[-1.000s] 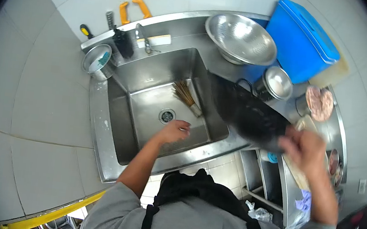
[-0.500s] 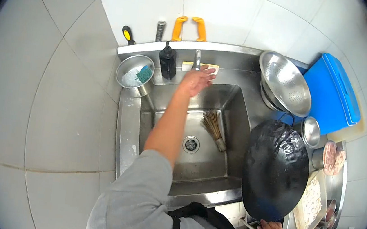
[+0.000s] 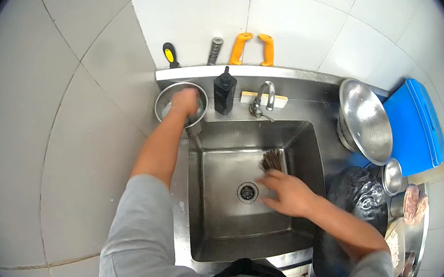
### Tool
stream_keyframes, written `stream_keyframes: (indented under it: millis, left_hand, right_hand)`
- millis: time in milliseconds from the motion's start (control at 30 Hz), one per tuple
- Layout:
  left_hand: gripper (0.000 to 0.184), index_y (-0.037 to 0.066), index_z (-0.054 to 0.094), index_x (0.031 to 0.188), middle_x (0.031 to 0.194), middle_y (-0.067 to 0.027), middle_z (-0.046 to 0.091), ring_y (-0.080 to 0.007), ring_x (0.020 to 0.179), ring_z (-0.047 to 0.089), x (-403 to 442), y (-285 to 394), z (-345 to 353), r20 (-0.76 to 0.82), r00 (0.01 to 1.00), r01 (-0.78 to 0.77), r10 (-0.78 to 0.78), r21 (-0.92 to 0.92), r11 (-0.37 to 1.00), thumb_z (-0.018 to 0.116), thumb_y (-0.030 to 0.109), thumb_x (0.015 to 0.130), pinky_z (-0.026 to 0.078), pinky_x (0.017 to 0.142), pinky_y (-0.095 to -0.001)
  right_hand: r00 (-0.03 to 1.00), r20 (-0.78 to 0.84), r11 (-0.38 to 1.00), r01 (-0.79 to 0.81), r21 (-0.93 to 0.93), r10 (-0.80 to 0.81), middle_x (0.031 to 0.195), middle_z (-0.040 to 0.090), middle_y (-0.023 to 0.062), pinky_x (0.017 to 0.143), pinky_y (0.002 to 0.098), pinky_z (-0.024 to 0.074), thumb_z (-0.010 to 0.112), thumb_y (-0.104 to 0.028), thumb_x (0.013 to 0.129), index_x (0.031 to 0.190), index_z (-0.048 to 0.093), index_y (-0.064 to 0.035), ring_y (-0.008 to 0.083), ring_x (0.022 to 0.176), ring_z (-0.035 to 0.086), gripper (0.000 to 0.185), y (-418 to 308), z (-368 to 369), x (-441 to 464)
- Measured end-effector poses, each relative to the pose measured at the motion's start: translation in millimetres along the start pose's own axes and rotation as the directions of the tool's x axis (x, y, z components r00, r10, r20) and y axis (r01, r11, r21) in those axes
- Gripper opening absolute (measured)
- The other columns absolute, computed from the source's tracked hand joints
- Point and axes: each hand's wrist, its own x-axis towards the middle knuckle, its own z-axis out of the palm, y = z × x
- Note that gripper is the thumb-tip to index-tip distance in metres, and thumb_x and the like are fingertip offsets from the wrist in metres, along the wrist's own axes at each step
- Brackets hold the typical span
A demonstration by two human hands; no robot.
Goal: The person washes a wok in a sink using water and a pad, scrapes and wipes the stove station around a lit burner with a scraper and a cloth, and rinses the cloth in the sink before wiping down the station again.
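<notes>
My left hand (image 3: 185, 101) reaches into a round metal container (image 3: 157, 110) at the sink's back left corner; its fingers are blurred and hidden inside. Over the sink (image 3: 221, 193), my right hand (image 3: 288, 194) hangs with fingers apart and nothing between them. Just behind it a bundle brush (image 3: 272, 159) lies in the basin, its lower part covered by the hand. The drain (image 3: 247, 193) shows left of my right hand. A large black wok (image 3: 336, 261) rests to the right of the sink, partly behind my right forearm.
A black bottle (image 3: 224, 91) and the faucet (image 3: 265, 99) stand along the back edge. Orange handles (image 3: 239, 48) and a yellow-black handle (image 3: 170, 54) are behind them. At right are a colander (image 3: 365, 122), a blue box (image 3: 417, 128), small metal bowls (image 3: 392, 176) and a food tray (image 3: 396, 246).
My left hand has moved from the faucet into the metal container. My right hand has let go of the wok and moved left over the sink.
</notes>
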Motion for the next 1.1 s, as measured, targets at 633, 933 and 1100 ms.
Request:
stream_keyframes:
  millis: [633, 933, 1100]
  left_hand:
    - [0.025, 0.000, 0.068, 0.091, 0.088, -0.0234, 0.064, -0.0310, 0.088, 0.063, -93, 84, -55, -0.255, 0.899, -0.432, 0.357, -0.655, 0.620, 0.063, 0.023, 0.081, 0.048, 0.074, -0.0381]
    - [0.052, -0.001, 0.068, 0.097, 0.102, -0.0233, 0.065, -0.0345, 0.101, 0.060, 73, 79, -74, -0.069, 0.916, -0.377, 0.394, -0.482, 0.791, 0.037, 0.040, 0.095, 0.042, 0.093, -0.0390]
    - [0.049, -0.002, 0.068, 0.096, 0.105, -0.0246, 0.063, -0.0372, 0.101, 0.059, 74, 86, -60, 0.047, 0.949, -0.275, 0.312, -0.362, 0.891, 0.038, 0.036, 0.095, 0.043, 0.092, -0.0400]
  right_hand:
    - [0.838, -0.048, -0.210, 0.192, 0.959, 0.544, 0.114, 0.058, 0.0157, 0.077, 0.0401, 0.0541, 0.059, -0.019, 0.088, 0.127, 0.041, -0.0054, 0.0291, 0.099, 0.062, 0.045, 62, 56, 206]
    - [0.856, 0.010, -0.548, 0.322, 0.772, 0.517, 0.136, 0.045, 0.0151, 0.101, 0.0646, 0.0328, 0.037, -0.028, 0.100, 0.135, 0.035, -0.0069, 0.0361, 0.123, 0.046, 0.041, 50, 21, 223]
    - [0.883, -0.054, -0.544, 0.333, 0.770, 0.465, 0.134, 0.047, 0.0150, 0.098, 0.0624, 0.0375, 0.031, -0.032, 0.101, 0.132, 0.039, -0.0080, 0.0358, 0.121, 0.049, 0.041, 53, 18, 224]
